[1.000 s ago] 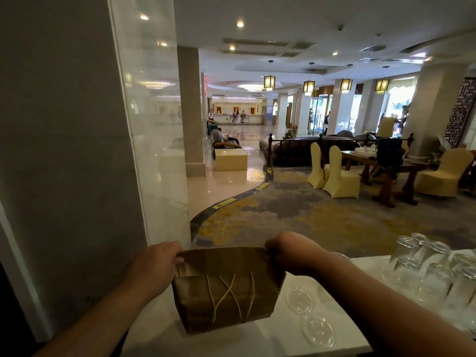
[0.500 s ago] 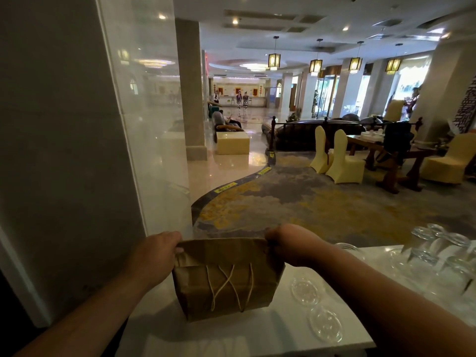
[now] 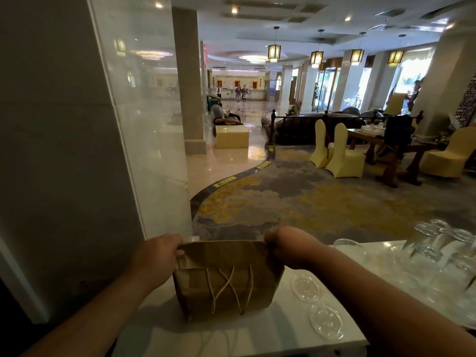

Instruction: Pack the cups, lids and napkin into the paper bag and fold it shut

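A brown paper bag (image 3: 226,279) stands on the white counter (image 3: 257,333) in front of me, its top folded over toward me and its twine handles hanging crossed down the front. My left hand (image 3: 154,258) pinches the left end of the fold. My right hand (image 3: 286,246) grips the right end. Two clear plastic lids (image 3: 305,287) (image 3: 327,321) lie flat on the counter just right of the bag. What is inside the bag is hidden.
Several upturned clear glasses (image 3: 443,248) crowd the counter's right side, and a clear cup rim (image 3: 347,244) shows behind my right forearm. A glass panel (image 3: 144,140) and grey wall (image 3: 56,150) rise at the left. Beyond lies a carpeted hall with chairs.
The view has tilted slightly down and the bag sits a little higher in frame. Both hands keep the same grip on the folded top, pressing the fold flatter.
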Available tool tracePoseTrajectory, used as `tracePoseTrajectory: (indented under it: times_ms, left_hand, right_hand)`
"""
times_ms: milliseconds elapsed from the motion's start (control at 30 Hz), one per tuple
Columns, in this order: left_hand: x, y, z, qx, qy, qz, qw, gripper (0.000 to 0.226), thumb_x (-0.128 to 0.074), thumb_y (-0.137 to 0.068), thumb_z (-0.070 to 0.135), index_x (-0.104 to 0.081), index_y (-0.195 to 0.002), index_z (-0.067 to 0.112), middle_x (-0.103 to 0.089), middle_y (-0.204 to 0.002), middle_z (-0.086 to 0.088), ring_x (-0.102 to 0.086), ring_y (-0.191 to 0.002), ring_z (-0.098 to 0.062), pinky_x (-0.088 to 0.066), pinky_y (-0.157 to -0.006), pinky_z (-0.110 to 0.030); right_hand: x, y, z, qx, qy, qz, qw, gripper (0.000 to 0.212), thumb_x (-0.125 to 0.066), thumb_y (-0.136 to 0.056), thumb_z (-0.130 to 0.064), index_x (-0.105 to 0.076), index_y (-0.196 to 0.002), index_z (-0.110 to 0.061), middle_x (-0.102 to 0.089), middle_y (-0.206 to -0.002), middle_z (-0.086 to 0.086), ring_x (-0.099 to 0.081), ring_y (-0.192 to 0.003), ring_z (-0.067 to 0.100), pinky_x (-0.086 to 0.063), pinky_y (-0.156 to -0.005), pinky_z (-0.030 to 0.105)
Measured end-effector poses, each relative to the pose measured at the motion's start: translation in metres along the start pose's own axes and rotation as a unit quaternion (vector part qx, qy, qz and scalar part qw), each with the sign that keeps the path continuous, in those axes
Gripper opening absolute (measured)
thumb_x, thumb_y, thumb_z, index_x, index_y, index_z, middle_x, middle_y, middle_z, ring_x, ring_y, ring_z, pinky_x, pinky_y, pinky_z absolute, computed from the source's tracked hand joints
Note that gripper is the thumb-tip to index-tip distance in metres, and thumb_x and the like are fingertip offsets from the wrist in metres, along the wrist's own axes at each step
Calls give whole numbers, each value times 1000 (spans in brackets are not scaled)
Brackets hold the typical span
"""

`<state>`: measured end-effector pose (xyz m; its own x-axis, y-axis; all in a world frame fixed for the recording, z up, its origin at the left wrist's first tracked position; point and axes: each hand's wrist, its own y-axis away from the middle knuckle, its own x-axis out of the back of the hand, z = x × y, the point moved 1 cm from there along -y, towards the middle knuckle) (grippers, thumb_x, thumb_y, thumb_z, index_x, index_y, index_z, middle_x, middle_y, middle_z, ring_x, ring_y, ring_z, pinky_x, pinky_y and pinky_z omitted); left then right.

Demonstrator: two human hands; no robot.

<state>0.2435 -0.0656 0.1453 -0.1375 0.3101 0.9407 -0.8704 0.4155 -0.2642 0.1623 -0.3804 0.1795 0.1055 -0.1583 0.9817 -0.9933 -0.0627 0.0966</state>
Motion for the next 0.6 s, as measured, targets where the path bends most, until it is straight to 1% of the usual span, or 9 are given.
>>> tracePoseTrajectory:
  times_ms: [167, 300, 367, 433, 500, 533, 567, 600]
  left_hand:
    - [-4, 0, -3, 4, 7, -6, 1000, 25, -58, -100, 28, -48, -79, 37, -54, -79, 13, -49, -69, -6, -34, -57, -26]
    - [-8, 3, -4, 9, 21, -21, 1000, 32, -58, -100, 27, -45, -73, 38, -52, -77, 14, -49, -67, -3, -34, -56, -25]
    - [-10, 5, -6, 12, 33, -24, 999, 34, -60, -99, 27, -44, -72, 39, -53, -77, 14, -50, -67, -3, -36, -57, -25]
    - [-9, 7, -6, 16, 40, -25, 999, 31, -63, -98, 30, -45, -74, 40, -56, -79, 14, -52, -70, -4, -42, -60, -26]
    - [-6, 9, -4, 13, 46, -33, 998, 16, -64, -96, 37, -51, -87, 40, -63, -90, 12, -59, -78, -6, -52, -67, -29]
    - [-3, 10, -2, 14, 44, -38, 998, 12, -66, -94, 41, -55, -100, 40, -67, -99, 11, -63, -84, -8, -55, -72, -30]
    - [-5, 10, -2, 13, 45, -34, 998, 25, -67, -92, 46, -57, -114, 39, -68, -109, 10, -65, -92, -10, -57, -76, -31]
    - [-1, 13, 1, 15, 44, -33, 998, 43, -68, -89, 50, -55, -128, 38, -67, -119, 9, -65, -101, -13, -57, -81, -31]
  right_hand:
    - [-3, -2, 2, -4, 4, 2, 1000, 18, -58, -95, -22, -55, -82, -34, -55, -78, -11, -57, -78, 11, -43, -66, 25]
    - [-6, -2, 0, -14, -5, -3, 1000, 26, -57, -95, -22, -49, -74, -35, -53, -77, -10, -55, -75, 12, -39, -60, 24]
    - [-9, -3, -2, -17, -18, 1, 1000, 16, -56, -95, -22, -55, -82, -32, -55, -80, -9, -56, -77, 12, -43, -63, 25]
    - [-12, -2, -5, -20, -28, 7, 999, 4, -58, -94, -25, -61, -95, -27, -61, -88, -6, -60, -82, 14, -52, -70, 30]
    - [-14, -1, -8, -23, -31, 15, 999, 12, -61, -91, -29, -62, -103, -27, -64, -94, -5, -62, -87, 16, -57, -78, 36]
    - [-14, 0, -9, -28, -31, 16, 999, 16, -63, -90, -32, -62, -105, -28, -64, -96, -5, -63, -88, 16, -58, -79, 38]
    - [-16, -1, -8, -27, -36, 24, 999, 19, -64, -89, -33, -61, -108, -29, -64, -98, -5, -63, -89, 16, -58, -81, 39]
    - [-13, 4, -10, -36, -43, 30, 998, 24, -65, -89, -34, -61, -112, -30, -65, -102, -6, -63, -92, 16, -58, -83, 39]
